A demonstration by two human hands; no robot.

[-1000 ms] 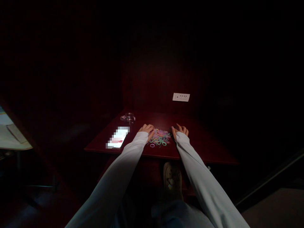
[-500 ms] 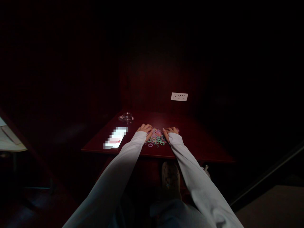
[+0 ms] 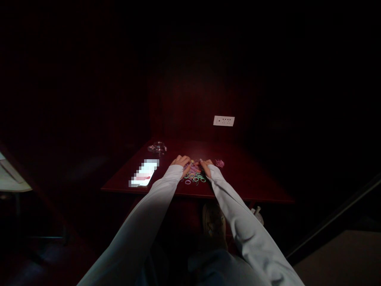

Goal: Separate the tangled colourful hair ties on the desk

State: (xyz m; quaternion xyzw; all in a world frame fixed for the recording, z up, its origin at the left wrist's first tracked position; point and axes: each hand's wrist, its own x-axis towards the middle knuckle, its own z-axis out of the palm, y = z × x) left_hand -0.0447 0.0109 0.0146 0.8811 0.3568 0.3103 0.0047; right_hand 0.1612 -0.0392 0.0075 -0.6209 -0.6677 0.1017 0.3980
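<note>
Wall: dark red panelling behind everything, fading into black at the sides.
Surface: dark red top, carrying the pile, the bunch, the phone and the glass container.
Sleeves: long and pale, left and right, reaching forward over the near edge.
Side table: pale top at the far left, cut off by the frame.
Shoe: light, patterned, in shadow below the near edge.
Phone: lit screen, partly pixelated, lying flat left of the left hand.
Pile: small coloured bands, pink, purple, green and yellow, mixed together between the two hands.
Left hand: at the pile's left side, fingers bent over its edge; whether the grip pinches a band, I cannot tell.
Right hand: at the pile's right side, fingers bent inward; its grip is partly hidden, so I cannot tell if it holds anything.
Socket plate: white, on the wall.
Glass container: clear, beyond the phone, small pink things beside it.
Bunch: pink bands, just right of the right hand, apart from the pile.
Progress: judging by amounts, a small share lies separate; most bands lie mixed.
Purple ring: single band, at the pile's near edge.
</note>
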